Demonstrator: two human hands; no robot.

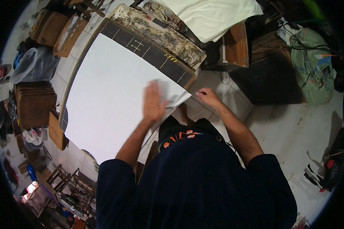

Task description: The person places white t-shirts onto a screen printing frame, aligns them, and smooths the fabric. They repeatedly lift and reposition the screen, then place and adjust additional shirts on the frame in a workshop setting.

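A large white sheet of fabric [107, 99] lies spread over a dark work table [149, 49] with ruled markings along its far edge. My left hand [153, 102] lies flat, fingers together, on the sheet's near right corner, where the cloth is folded over. My right hand [207, 95] hovers just off the table's corner, over the floor, fingers pinched on a small thin dark object; what it is cannot be told.
A stained padded board [160, 30] and a white cloth [214, 15] lie beyond the table. Wooden boxes [34, 105] stand left, a dark cabinet [271, 80] and a green bag [313, 68] right. The floor is white tile [294, 129].
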